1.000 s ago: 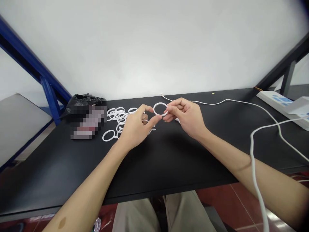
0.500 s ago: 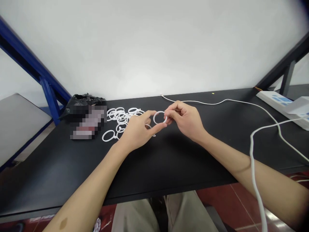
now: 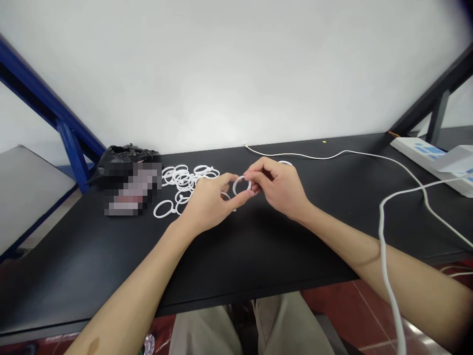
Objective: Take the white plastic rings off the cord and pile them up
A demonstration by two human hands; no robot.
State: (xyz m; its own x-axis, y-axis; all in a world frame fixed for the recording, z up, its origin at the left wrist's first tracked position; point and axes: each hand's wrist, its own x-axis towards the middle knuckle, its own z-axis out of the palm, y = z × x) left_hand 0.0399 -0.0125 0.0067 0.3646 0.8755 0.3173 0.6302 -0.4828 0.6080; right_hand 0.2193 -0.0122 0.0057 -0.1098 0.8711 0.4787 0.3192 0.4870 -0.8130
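A white curtain ring (image 3: 235, 186) is held up between my two hands above the black table. My left hand (image 3: 212, 199) is closed on its left side, thumb below and index finger above. On the ring's right side, the thumb and fingers of my right hand (image 3: 279, 187) pinch it and cover that part. Part of another white ring (image 3: 285, 162) shows past the back of my right hand; whether it is held or lies on the table I cannot tell. Several white curtain rings with small eyelets (image 3: 164, 209) lie loosely heaped left of my left hand, partly hidden by it.
A black plastic bag (image 3: 127, 150) and a blurred-out item (image 3: 133, 190) lie left of the rings. A white cable (image 3: 328, 158) runs along the back and over my right forearm. A white-and-blue box (image 3: 424, 150) stands at right. Blue frame bars (image 3: 72, 153) rise at left.
The held ring has turned, and my right hand has shifted slightly left along it. The edge of a second ring now shows behind my right hand.
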